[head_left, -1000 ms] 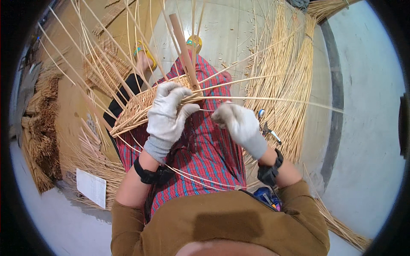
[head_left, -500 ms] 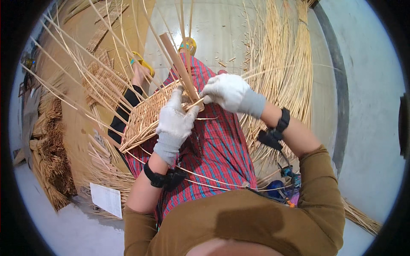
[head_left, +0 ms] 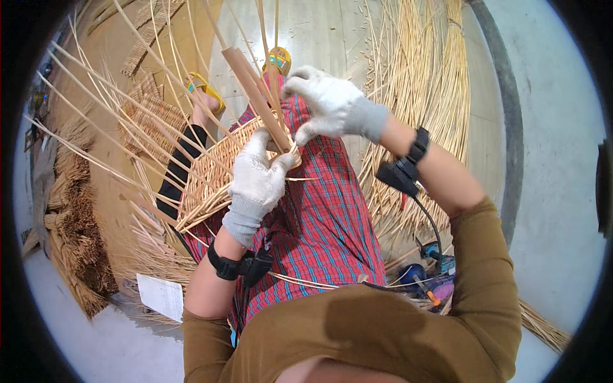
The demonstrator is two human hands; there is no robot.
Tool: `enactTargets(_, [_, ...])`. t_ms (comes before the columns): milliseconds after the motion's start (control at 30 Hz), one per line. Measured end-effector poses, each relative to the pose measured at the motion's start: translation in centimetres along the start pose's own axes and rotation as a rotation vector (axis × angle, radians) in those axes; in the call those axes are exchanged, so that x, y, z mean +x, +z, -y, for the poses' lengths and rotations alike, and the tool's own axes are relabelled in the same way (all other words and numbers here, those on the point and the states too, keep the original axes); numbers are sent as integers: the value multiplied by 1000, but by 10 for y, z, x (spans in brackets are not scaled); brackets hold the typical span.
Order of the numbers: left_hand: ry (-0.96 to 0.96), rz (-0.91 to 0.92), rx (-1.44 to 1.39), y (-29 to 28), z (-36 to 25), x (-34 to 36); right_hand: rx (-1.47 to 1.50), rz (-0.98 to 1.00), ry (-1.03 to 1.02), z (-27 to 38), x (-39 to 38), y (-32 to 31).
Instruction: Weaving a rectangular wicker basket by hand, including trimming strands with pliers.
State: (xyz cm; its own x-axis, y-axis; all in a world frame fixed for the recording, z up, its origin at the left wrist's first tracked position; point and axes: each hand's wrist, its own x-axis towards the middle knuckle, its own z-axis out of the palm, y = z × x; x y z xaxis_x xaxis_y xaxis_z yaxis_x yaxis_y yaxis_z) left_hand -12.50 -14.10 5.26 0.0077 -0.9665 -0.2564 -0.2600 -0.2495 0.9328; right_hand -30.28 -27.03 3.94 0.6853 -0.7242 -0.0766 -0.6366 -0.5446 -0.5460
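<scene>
the half-woven basket (head_left: 214, 167) looks light: thin wicker, probably springy in the weave yet stiff enough to keep its shape. its long upright rods (head_left: 262, 29) should flex easily, though a sharp bend could crack them; dry and rough, it seems unlikely to slip from gloves. the best hold would be the firm rim at the right-end corner, by the foot of the flat wooden slat (head_left: 255, 96), rather than the loose rods.

the basket rests aslant on the checked cloth (head_left: 325, 191) over the lap, toward its far left part, the near left corner reaching about the cloth's left edge. the gloved left hand (head_left: 258, 172) grips that right-end rim, thumb on the near side, fingers by the slat. the right hand (head_left: 329, 105) is raised just beyond the same corner, thumb and fingers spread, with nothing visibly held.
</scene>
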Motion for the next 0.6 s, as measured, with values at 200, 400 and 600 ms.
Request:
enactTargets(200, [-27,-11,21,-6,13,-1,91,-114,-356,-32,39,39])
enactTargets(400, [6,-76,140,-4,-5,-2,-16,-394,-350,5,0,12])
enactTargets(600, [99,-49,-274,-57,-36,-64,-252,-841,-485,53,-76,35])
